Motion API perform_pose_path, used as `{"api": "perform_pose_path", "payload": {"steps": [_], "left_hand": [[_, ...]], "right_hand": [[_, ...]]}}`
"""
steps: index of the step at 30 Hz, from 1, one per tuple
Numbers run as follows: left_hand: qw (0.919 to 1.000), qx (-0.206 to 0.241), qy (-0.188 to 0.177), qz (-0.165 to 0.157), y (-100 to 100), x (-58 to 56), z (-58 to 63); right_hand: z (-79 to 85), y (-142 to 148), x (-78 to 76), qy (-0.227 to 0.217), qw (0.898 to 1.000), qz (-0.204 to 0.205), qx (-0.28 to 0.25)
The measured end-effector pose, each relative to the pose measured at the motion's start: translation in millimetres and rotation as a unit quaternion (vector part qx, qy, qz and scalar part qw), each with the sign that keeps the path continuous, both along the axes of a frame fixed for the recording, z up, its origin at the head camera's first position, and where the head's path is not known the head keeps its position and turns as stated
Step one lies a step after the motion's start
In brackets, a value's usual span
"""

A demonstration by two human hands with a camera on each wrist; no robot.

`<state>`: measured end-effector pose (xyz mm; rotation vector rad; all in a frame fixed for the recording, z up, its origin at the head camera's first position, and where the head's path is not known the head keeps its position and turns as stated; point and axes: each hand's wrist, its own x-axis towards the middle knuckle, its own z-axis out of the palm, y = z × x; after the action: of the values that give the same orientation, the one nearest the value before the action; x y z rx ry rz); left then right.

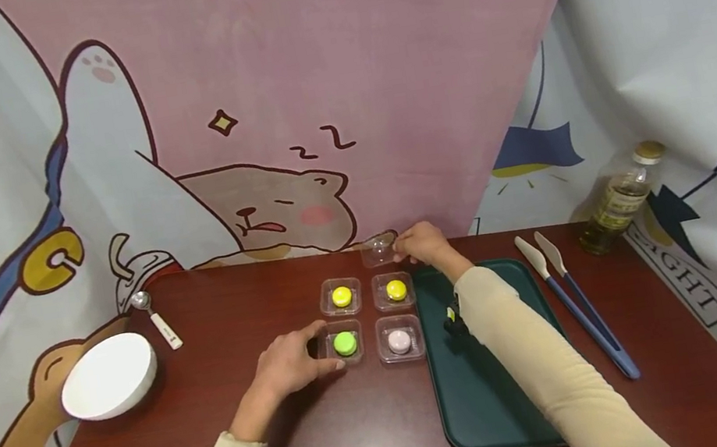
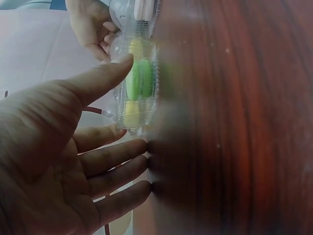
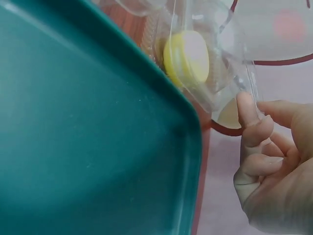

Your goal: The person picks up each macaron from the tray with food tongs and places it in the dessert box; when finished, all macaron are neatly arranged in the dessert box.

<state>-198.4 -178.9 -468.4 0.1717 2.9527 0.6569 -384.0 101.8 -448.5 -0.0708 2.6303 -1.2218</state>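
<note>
My left hand (image 1: 288, 363) is spread at the left side of a clear plastic box with a green macaron (image 1: 345, 343). In the left wrist view its thumb overlaps the box and its other fingers reach down toward the tabletop; whether it touches the box is hard to tell. At the back, my right hand (image 1: 424, 242) pinches the edge of a clear plastic lid (image 1: 377, 251). This lid stands raised behind the box with a yellow macaron (image 3: 187, 58). Another yellow macaron (image 1: 341, 297) and a pale pink macaron (image 1: 399, 341) sit in clear boxes alongside.
A dark green tray (image 1: 466, 419) lies under my right forearm. Blue-handled tongs (image 1: 587, 312) and an oil bottle (image 1: 621, 199) are to the right. On the left are a white bowl (image 1: 109, 376) and a spoon (image 1: 160, 322). A printed cloth (image 1: 379, 93) borders the table's back edge.
</note>
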Motion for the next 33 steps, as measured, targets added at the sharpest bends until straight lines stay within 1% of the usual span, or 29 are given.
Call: {"api": "perform_pose_path", "payload": {"steps": [4,9,12,17,20,24,28,33], "left_hand": [[1.0000,0.001,-0.003,0.002,0.0,-1.7,0.7],[1.0000,0.001,-0.005,0.001,-2.4,-1.9,2.5],[1.0000,-0.001,-0.003,0.003,-4.3,-1.3,4.2],[1.0000,-0.002,0.000,0.008,-5.7,-0.1,4.4],[1.0000,0.001,0.000,0.007,-4.5,0.3,2.6],[1.0000,0.004,0.000,0.006,-1.8,0.4,-0.1],[1.0000,0.004,0.001,0.002,-0.2,0.2,-1.4],[1.0000,0.001,0.003,-0.002,0.9,0.2,-0.8]], "right_hand": [[3.3,6.1,8.6,0.008,1.000,0.010,-0.027],[7.7,11.8,26.0,0.037,0.998,0.034,-0.028],[11.7,13.2,36.1,0.045,0.997,0.045,-0.031],[19.3,15.0,47.6,0.034,0.998,0.042,-0.035],[22.7,20.5,53.8,0.018,0.997,0.030,-0.063],[25.2,30.1,63.9,0.003,0.994,0.024,-0.104],[26.2,34.7,75.8,0.008,0.993,0.030,-0.111],[26.3,32.5,87.5,0.014,0.994,0.035,-0.106]]}}
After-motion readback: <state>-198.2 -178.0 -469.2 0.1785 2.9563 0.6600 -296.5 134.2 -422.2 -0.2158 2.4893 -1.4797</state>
